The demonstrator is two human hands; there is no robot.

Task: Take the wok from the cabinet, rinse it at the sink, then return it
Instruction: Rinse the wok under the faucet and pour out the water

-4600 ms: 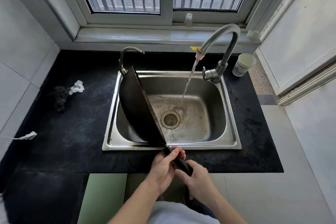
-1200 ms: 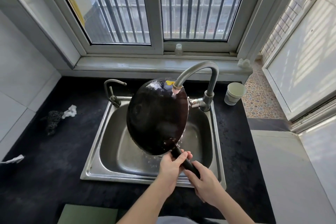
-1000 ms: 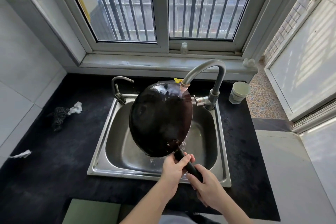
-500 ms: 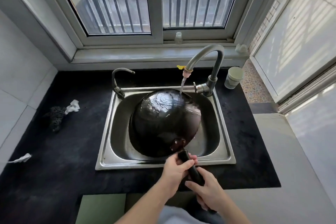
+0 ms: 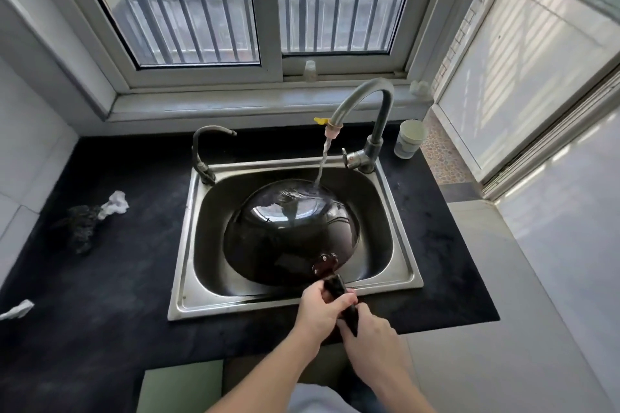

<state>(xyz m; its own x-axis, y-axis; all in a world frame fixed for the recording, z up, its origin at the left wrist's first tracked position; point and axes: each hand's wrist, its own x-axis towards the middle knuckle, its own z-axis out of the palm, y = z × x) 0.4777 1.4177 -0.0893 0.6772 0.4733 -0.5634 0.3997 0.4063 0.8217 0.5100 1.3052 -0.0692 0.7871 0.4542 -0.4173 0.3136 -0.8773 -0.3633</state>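
A: Two hands on one handle, head view: your left hand (image 5: 321, 307) and right hand (image 5: 368, 332) are both clamped on the wok (image 5: 291, 231) handle at 6 o'clock.

B: Wok position?

A: Inverted in the sink (image 5: 399, 235); water from the faucet (image 5: 364, 104), at 1 o'clock, strikes its far side.

B: Step?

A: Rinsing, probably. Next: drain the wok, return it to the cabinet.

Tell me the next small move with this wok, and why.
Probably tilt the wok so the stream sweeps its near side. It sits dome-up in the sink, water striking only the far edge. Both the left hand and right hand grip the handle.
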